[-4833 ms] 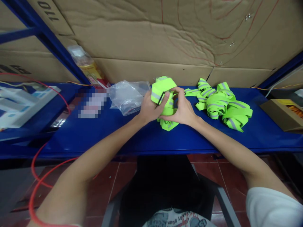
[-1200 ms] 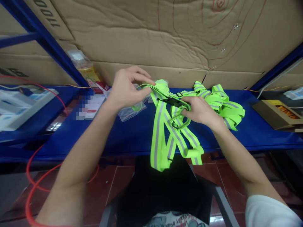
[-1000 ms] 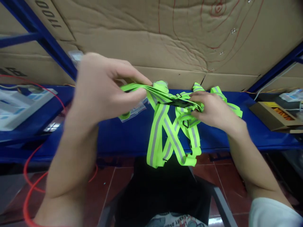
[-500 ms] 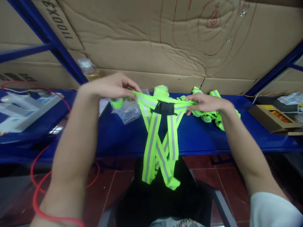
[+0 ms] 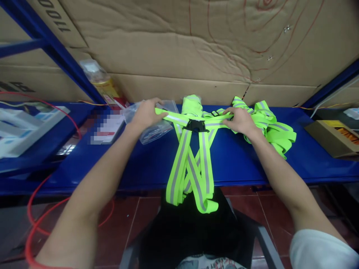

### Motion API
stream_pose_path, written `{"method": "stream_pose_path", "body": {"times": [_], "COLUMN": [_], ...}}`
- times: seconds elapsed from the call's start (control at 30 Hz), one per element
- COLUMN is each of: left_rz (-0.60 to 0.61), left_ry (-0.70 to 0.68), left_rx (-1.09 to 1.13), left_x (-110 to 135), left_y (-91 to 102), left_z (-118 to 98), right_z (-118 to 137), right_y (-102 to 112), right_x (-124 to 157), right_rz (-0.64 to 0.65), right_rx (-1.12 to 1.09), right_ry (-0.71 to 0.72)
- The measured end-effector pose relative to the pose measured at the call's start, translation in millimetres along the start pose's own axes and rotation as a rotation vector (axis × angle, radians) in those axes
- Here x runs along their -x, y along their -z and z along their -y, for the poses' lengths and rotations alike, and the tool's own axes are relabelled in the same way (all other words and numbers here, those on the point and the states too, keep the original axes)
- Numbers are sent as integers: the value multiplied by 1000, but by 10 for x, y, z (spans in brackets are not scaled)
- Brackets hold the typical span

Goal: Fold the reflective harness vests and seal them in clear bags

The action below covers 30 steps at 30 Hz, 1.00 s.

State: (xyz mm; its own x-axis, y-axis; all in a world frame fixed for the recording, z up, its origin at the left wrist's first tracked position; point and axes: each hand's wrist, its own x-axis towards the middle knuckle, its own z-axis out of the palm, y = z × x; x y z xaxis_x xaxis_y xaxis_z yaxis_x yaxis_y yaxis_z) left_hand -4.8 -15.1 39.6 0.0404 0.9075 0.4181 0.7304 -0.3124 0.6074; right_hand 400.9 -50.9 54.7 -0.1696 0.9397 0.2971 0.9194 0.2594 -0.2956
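A neon yellow-green reflective harness with grey stripes lies over the front of the blue table, its crossed straps hanging past the edge. A black plastic piece joins the straps at its top. My left hand pinches the left end of the top strap, beside a clear plastic bag. The right end of that strap is between the fingers of my right hand, close to a heap of similar reflective straps. Behind the black piece stands a rolled neon bundle.
On the blue table are a bottle with a yellow label, a white packet and, at right, an open cardboard box. A red hose loops at the left. Cardboard sheets line the back.
Both hands have lowered the harness onto the table, keeping its top strap stretched between them. The view has shifted slightly, and the bottle at left shows more fully.
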Motion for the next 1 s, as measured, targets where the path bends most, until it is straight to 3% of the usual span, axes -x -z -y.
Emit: {"method": "stream_pose_path", "body": {"times": [0.13, 0.23, 0.33, 0.47, 0.57, 0.73, 1.0], "left_rz": [-237, -282, -255, -267, -213, -114, -412], "left_ry": [49, 215, 327, 356, 356, 285, 220], "left_rx": [334, 698, 864, 968, 1066, 1057, 758], "left_x": [-17, -52, -96, -128, -105, -40, -54], "left_y": [3, -36, -56, -31, 8, 66, 0], "left_z": [-79, -113, -90, -76, -152, -285, -231], "right_z": [-3, -4, -26, -48, -19, 18, 59], "right_y": [50, 94, 144, 205, 208, 142, 52], "right_x": [-19, -34, -35, -19, -23, -79, -75], "right_rz": [-264, -350, -246, 29, 27, -162, -302], "right_rx": [-362, -732, -992, -1190, -1255, -1343, -1224], "right_ry": [22, -104, -214, -170, -198, -268, -175]}}
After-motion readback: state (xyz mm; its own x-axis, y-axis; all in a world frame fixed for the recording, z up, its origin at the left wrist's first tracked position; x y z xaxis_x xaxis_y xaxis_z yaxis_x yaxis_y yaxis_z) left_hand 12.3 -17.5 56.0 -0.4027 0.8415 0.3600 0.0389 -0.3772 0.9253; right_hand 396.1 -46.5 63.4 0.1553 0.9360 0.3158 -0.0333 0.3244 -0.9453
